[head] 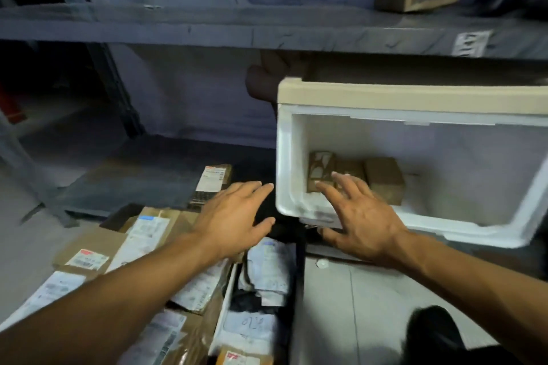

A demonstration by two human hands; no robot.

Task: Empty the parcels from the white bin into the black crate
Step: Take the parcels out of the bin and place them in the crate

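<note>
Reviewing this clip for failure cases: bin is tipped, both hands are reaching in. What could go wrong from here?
1. The white bin is tilted on its side, and neither the left hand nor the right hand grips it; it may slip or drop.
2. The brown parcels sit at the back of the bin and could slide out onto the floor rather than into the black crate.
3. The crate already looks full, so parcels may spill over.

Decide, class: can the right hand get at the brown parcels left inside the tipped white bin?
Probably yes. The white bin is tipped with its opening toward the person, and the open right hand is already at its mouth, nothing between it and the brown parcels.
</note>
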